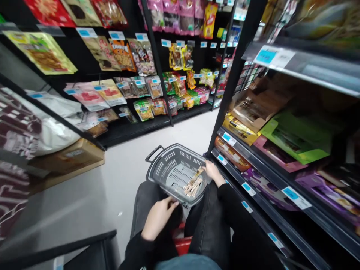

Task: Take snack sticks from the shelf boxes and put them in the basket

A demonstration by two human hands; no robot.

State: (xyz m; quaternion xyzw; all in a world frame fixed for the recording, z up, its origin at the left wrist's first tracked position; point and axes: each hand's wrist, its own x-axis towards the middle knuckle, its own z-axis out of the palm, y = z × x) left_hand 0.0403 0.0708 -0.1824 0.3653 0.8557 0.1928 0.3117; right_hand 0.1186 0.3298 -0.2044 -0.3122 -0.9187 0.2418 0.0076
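Observation:
A grey plastic shopping basket [168, 165] rests on the floor by my knees, tilted toward me. Inside it lies a small tan packet [193, 184]. My left hand [158, 217] curls its fingers over the basket's near rim. My right hand [213, 171] is closed on the basket's right rim, next to the packet. The basket's black handle [154, 152] lies folded down at the far left.
Black shelves of snack packets line the far wall [146, 86]. A shelf unit with boxed goods and blue price tags [253, 157] stands close on my right. A cardboard box [70, 157] and white sack sit at the left. Something red [182, 243] shows between my legs.

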